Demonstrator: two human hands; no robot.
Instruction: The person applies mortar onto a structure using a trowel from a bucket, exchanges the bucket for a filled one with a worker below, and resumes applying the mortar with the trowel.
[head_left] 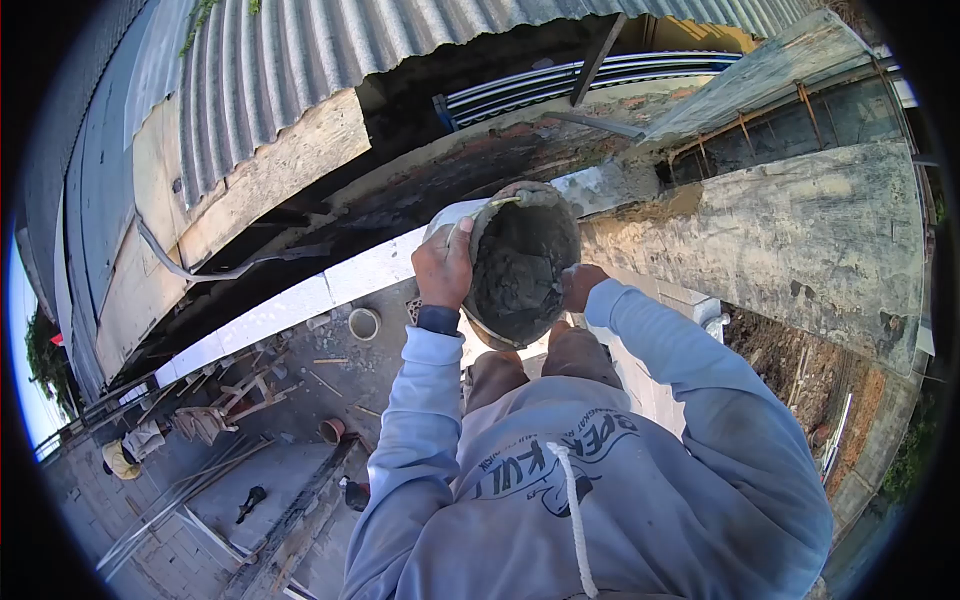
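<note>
A bucket (515, 330) crusted with grey mortar is tilted in front of my body, its mouth facing me. Wet-looking mortar (515, 275) lies inside it. My left hand (443, 265) is closed on the bucket's left rim, with the thumb up by the thin wire handle (497, 202). At the opposite rim, my right hand (582, 287) is a closed fist reaching to the bucket's mouth. What its fingers grip is hidden, though a thin edge shows in the mortar beside it.
Wooden formwork boards (770, 240) with rusty rebar (805, 110) run along the right. A corrugated roof (290, 70) overhangs at upper left. Far below on the ground are another bucket (364, 323), scrap wood (235, 395) and a person in a yellow hat (122, 460).
</note>
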